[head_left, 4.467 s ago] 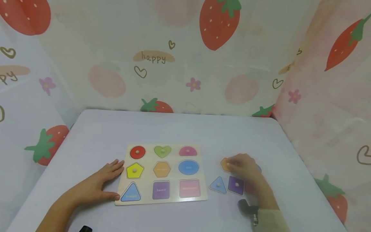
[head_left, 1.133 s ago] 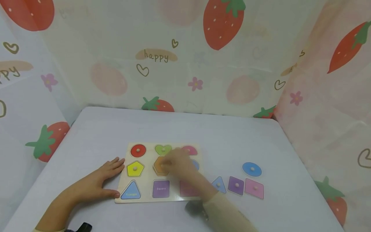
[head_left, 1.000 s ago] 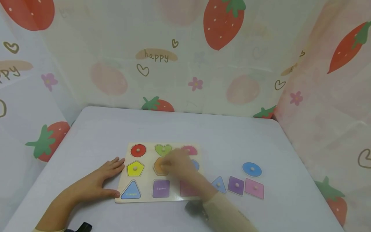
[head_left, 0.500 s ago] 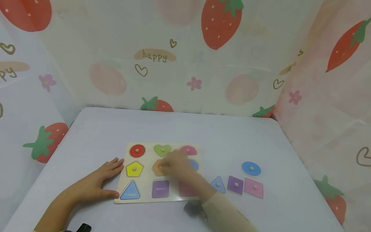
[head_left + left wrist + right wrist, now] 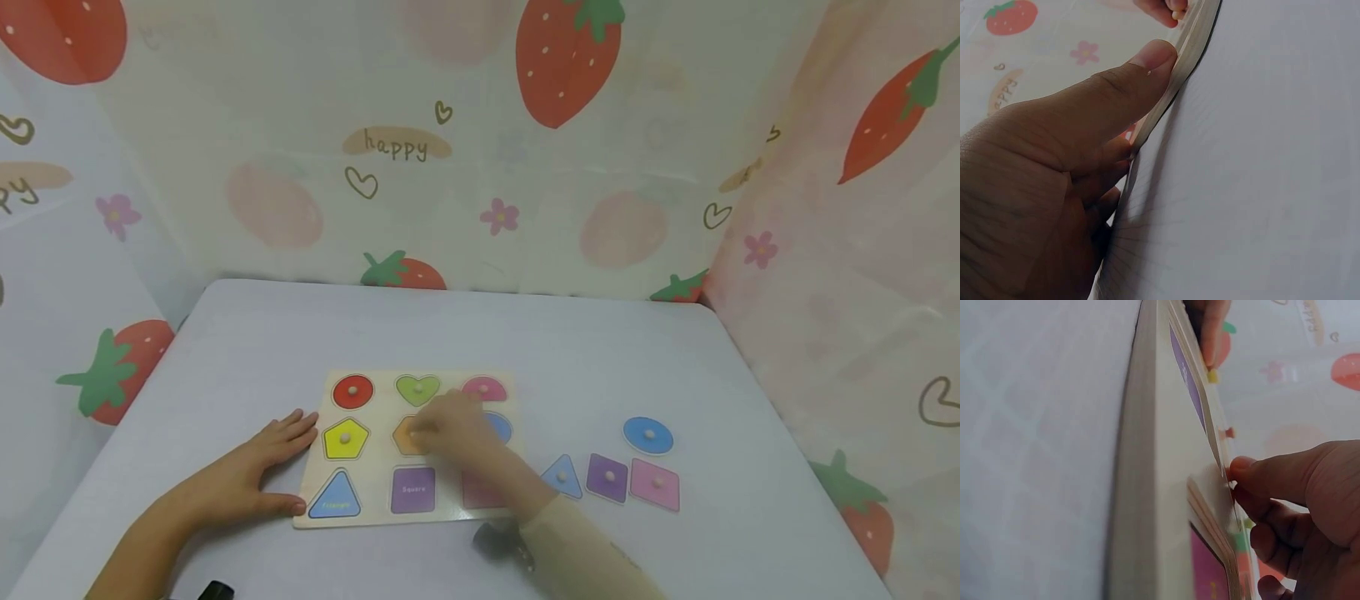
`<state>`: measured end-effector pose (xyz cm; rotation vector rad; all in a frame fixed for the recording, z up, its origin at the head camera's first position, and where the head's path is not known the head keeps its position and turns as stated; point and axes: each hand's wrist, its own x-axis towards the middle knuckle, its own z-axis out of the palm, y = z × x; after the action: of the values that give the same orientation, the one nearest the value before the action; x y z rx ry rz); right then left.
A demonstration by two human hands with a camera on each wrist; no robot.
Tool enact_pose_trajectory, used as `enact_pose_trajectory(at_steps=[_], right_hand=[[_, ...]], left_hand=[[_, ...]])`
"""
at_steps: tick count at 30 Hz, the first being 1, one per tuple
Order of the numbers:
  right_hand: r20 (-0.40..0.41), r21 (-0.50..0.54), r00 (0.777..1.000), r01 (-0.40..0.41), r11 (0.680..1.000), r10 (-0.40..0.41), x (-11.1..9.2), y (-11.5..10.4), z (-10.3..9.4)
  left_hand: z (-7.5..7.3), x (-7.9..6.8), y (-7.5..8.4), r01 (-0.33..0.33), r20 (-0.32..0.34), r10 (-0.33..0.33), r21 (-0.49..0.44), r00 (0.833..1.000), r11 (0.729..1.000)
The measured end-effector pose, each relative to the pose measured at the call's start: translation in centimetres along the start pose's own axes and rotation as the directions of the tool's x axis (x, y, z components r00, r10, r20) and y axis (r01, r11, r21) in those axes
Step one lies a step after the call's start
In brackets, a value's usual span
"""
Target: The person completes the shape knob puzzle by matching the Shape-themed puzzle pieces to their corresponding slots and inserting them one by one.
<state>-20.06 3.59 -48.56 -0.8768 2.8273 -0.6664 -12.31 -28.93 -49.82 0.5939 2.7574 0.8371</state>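
Note:
A wooden shape puzzle board (image 5: 378, 500) lies flat on the table. My right hand (image 5: 453, 429) is over its centre, thumb and forefinger pinching the small knob of an orange hexagon puzzle piece (image 5: 402, 435), which sits in the middle recess. In the right wrist view, that pinch of my right hand (image 5: 1300, 506) shows close above the board; the knob is mostly hidden. My left hand (image 5: 251, 475) touches the board's left edge, fingers extended and thumb at the near corner. The left wrist view shows the left thumb (image 5: 1147, 62) against the board's rim.
On the board, red circle (image 5: 353, 392), green heart, pink half-circle and yellow pentagon (image 5: 346, 438) pieces have knobs. Triangle and square (image 5: 413, 489) places show printed bottoms. Right of it lie a blue oval (image 5: 648, 435), blue triangle (image 5: 562, 477), purple square (image 5: 607, 477) and pink rectangle (image 5: 655, 483).
My right hand has carried the orange hexagon from the loose pieces at right to the board's centre, where it has dropped from overlapping the recess to level in it. The left hand stays put.

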Motion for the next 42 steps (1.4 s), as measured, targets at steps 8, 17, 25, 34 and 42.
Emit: enact_pose_trajectory(at_steps=[8, 17, 25, 34, 42], right_hand=[[0.039, 0.035, 0.997, -0.065, 0.997, 0.063, 0.1, -0.3, -0.2], [0.087, 0.165, 0.994, -0.075, 0.983, 0.062, 0.0, 0.6, -1.0], [0.009, 0.142, 0.997, -0.081, 0.987, 0.080, -1.2, 0.8, -3.8], [-0.137, -0.031, 0.981, 0.135, 0.990, -0.138, -3.7, 2.8, -6.5], [-0.173, -0.150, 0.970, 0.145, 0.978, -0.170, -6.7, 4.3, -8.8]], left_hand=[[-0.2, -0.2, 0.0, 0.004, -0.009, -0.004, -0.007, 1.000, 1.000], [0.3, 0.3, -0.4, 0.013, 0.010, -0.013, -0.005, 1.000, 1.000], [0.2, 0.2, -0.1, 0.025, 0.009, -0.025, -0.008, 1.000, 1.000], [0.1, 0.3, -0.2, 0.018, 0.017, -0.018, 0.000, 1.000, 1.000], [0.1, 0.1, -0.3, 0.027, 0.013, -0.027, -0.002, 1.000, 1.000]])
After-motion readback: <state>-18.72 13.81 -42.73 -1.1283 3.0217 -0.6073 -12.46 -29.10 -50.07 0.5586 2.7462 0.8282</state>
